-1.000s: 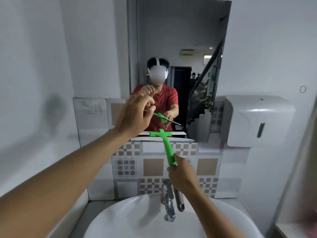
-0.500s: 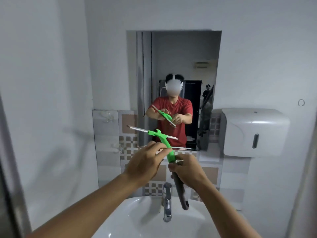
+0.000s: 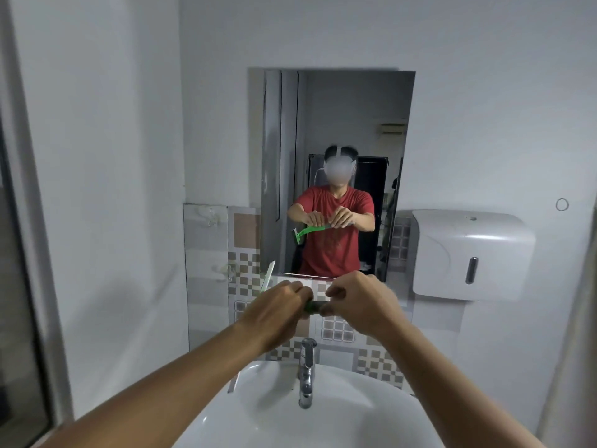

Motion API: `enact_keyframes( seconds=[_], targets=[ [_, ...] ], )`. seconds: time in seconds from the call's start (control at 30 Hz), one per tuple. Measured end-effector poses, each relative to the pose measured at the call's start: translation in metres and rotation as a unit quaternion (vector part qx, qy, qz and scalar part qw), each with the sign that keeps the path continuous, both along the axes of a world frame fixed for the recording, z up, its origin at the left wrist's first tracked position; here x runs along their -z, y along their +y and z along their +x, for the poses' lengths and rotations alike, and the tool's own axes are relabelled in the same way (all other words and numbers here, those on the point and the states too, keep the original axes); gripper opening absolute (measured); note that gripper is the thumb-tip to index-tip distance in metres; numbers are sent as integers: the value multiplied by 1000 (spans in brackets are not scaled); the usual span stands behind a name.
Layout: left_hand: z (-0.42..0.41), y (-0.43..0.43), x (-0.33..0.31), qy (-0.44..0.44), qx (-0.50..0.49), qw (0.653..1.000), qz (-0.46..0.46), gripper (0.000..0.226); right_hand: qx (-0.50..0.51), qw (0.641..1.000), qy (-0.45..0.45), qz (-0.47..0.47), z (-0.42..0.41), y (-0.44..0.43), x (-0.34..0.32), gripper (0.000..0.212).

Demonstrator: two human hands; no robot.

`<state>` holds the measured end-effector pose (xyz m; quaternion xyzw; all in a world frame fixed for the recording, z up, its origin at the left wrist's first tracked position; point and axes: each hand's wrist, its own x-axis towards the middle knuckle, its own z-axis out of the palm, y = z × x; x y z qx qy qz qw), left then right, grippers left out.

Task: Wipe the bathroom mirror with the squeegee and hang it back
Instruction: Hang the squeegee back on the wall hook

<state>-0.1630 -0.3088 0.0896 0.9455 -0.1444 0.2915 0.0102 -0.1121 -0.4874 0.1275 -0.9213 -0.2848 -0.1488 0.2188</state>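
Observation:
Both my hands hold the green squeegee [image 3: 312,306] level in front of me, below the mirror [image 3: 339,124]. My left hand [image 3: 274,313] grips the handle's left part and hides most of it. The pale blade [image 3: 268,277] sticks up to the left of that hand. My right hand [image 3: 361,299] pinches the handle's right end. Only a short green stretch shows between the hands. The mirror reflects a person in a red shirt holding the squeegee with both hands. Two clear wall hooks [image 3: 210,216] sit on the tiled wall, left of the mirror.
A white basin [image 3: 355,415] with a chrome tap [image 3: 306,370] lies below my hands. A white paper dispenser [image 3: 468,253] hangs on the wall at right. A small ring hook [image 3: 562,204] is above it. A door frame [image 3: 19,221] runs down the left edge.
The camera has pulled back from the mirror. The squeegee has turned from upright to lying level, blade now to the left. My left hand has closed on the handle beside my right.

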Motion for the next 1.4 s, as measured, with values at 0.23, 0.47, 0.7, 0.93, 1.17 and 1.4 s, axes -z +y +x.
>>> enact_keyframes(
  seconds=[0.23,0.47,0.7,0.93,1.17,1.4],
  targets=[
    [-18,17,5,19,-63,988,-138,20,-74,980,142,120,10,-19,-20,16],
    [-8,49,13,74,-43,953,-290,25,-139,951,175,215,26,28,-18,25],
    [26,98,9,52,-7,915,-401,24,-201,928,200,242,58,104,-21,40],
    [64,163,10,59,7,862,-503,32,-230,865,268,357,101,193,-10,45],
    [107,227,36,0,-26,835,-550,20,-218,881,257,333,146,275,15,56],
    [133,275,44,-15,-39,825,-564,52,-194,903,241,297,168,334,33,58]
  ],
)
